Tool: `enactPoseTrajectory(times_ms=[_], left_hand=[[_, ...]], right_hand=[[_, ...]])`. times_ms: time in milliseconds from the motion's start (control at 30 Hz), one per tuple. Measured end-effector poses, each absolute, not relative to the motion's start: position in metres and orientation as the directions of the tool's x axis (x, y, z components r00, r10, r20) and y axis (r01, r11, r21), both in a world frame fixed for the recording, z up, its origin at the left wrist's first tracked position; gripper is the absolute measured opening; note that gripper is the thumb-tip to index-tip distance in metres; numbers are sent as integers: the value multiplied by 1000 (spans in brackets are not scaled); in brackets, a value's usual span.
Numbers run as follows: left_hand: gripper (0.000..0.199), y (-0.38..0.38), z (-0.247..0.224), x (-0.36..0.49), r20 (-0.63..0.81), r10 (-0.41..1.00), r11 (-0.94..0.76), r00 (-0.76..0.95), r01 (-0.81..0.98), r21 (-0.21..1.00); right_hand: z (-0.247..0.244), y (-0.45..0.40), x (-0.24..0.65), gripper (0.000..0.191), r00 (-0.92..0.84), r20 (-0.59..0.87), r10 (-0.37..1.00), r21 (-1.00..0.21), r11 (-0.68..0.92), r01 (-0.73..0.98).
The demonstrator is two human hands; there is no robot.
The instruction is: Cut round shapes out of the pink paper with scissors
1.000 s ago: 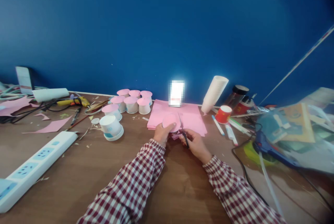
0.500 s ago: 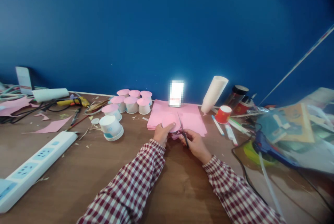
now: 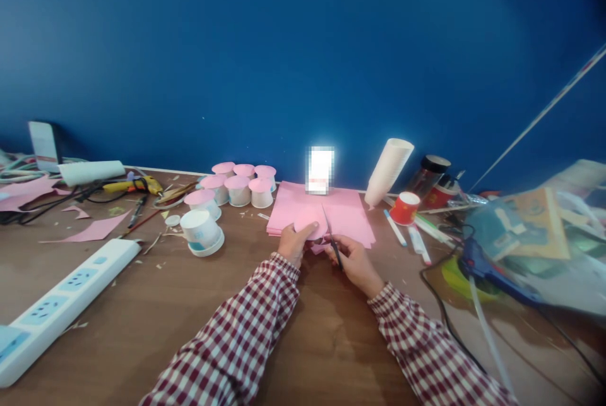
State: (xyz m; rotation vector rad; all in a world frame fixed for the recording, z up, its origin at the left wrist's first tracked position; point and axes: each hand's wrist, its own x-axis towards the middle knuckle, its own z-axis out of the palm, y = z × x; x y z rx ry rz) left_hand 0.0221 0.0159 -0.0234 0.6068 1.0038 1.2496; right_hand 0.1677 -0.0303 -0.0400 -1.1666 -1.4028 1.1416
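My left hand (image 3: pixel 294 243) pinches a round piece of pink paper (image 3: pixel 310 220), its thumb lying on top. My right hand (image 3: pixel 355 261) grips a pair of dark-handled scissors (image 3: pixel 336 248), whose blades point away from me along the right edge of the round piece. Below both hands' work lies a stack of pink paper sheets (image 3: pixel 350 210). A small pink offcut (image 3: pixel 320 248) hangs near the scissors. The fingers under the paper are hidden.
Several white cups with pink round tops (image 3: pixel 237 190) stand left of the stack, near an upturned white cup (image 3: pixel 201 229). To the right are leaning nested cups (image 3: pixel 389 169), a red cup (image 3: pixel 405 207), markers (image 3: pixel 396 228) and a blue glue gun (image 3: pixel 497 276). A power strip (image 3: pixel 66 295) lies left.
Almost nothing differs. Both hands, the round pink piece and the scissors keep nearly the same place.
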Motion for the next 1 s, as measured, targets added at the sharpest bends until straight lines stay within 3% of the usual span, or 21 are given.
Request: enactPoseTrajectory(times_ms=[1000], left_hand=[[39, 15, -22, 22, -289, 957, 261, 23, -496, 828]], right_hand=[[-39, -31, 167, 45, -94, 111, 989, -986, 121, 115]])
